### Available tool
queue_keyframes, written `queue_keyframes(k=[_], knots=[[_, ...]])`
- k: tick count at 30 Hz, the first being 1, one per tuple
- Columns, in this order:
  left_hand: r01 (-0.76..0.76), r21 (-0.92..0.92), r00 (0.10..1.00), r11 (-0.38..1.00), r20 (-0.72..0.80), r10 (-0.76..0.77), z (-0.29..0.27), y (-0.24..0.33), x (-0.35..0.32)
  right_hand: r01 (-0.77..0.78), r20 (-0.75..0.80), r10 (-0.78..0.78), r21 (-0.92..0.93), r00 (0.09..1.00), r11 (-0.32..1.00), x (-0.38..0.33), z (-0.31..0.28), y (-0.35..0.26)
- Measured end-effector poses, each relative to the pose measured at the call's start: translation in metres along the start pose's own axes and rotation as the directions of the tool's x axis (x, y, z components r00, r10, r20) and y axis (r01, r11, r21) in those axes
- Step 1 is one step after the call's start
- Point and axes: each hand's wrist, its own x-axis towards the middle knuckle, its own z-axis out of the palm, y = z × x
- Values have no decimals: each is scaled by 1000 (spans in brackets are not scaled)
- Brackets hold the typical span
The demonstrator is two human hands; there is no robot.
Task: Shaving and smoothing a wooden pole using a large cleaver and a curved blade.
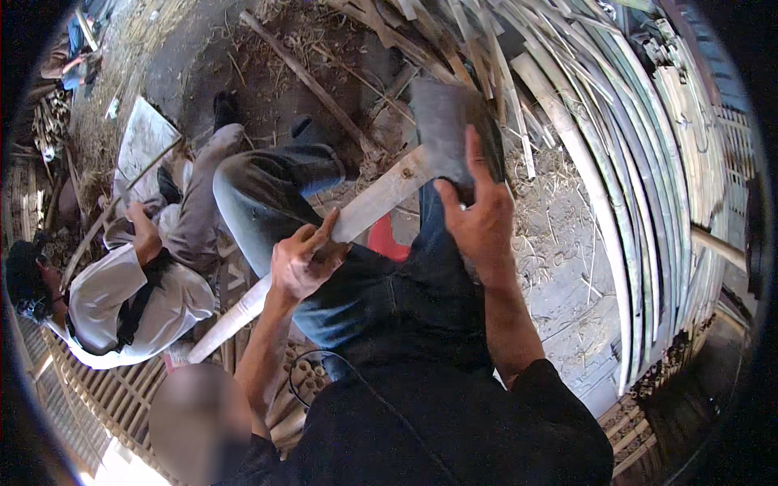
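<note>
My left hand (306, 257) is closed around a long pale bamboo slat (379, 196), which slants across my lap from lower left to upper right. The slat's upper end meets a broad, dark grey, rectangular blade-like tool (442, 121), blurred by motion. My right hand (484, 212) grips the lower part of this tool, index finger stretched along its face; the handle is hidden in my palm. Something red (389, 238) shows between my thighs, beneath the slat.
On the left sits another person in a white shirt (121, 304), working on a thin strip (96, 227). Many long split bamboo poles (600, 170) are stacked at right. A wooden stick (312, 81) lies on the littered ground ahead. Cut bamboo tubes (301, 374) lie near my left elbow.
</note>
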Motion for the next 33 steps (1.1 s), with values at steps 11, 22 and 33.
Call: queue_keyframes(k=[11, 22, 33], knots=[[29, -63, 1000, 998, -11, -29, 1, -10, -7, -36, -33, 39, 81, 999, 996, 6, -3, -4], [28, -114, 1000, 993, 2, -28, -5, -5, 0, -72, 15, 74, -114, 997, 991, 3, -14, -16], [50, -218, 997, 975, 64, -37, -10, -8, 4, -268, 14, 273, -151, 962, 952, 5, -19, -29]])
